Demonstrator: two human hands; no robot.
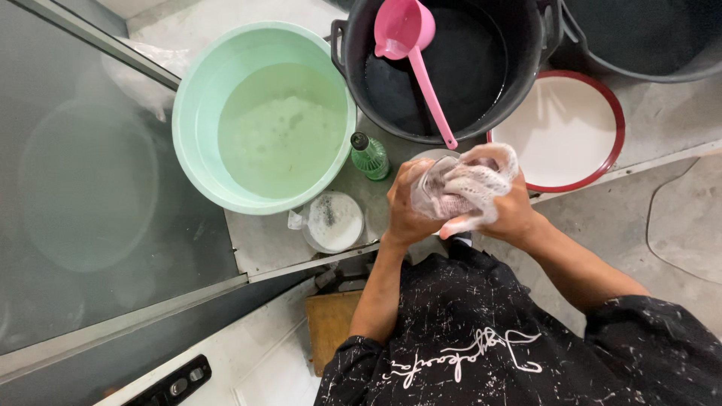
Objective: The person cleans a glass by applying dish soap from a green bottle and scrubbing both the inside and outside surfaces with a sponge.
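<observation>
Clear glass (434, 192) gripped over the floor, between the black tub (451, 68) and the person's body.

Left hand (404, 204) wraps it, fingers curled tight; right hand (505, 210) pinches a soapy sponge (481, 180) against it (suds show contact). Mint basin (263, 116) sits nearby for reach.

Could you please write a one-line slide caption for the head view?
Left hand holds a clear glass while right hand scrubs it with a soapy sponge.
</observation>
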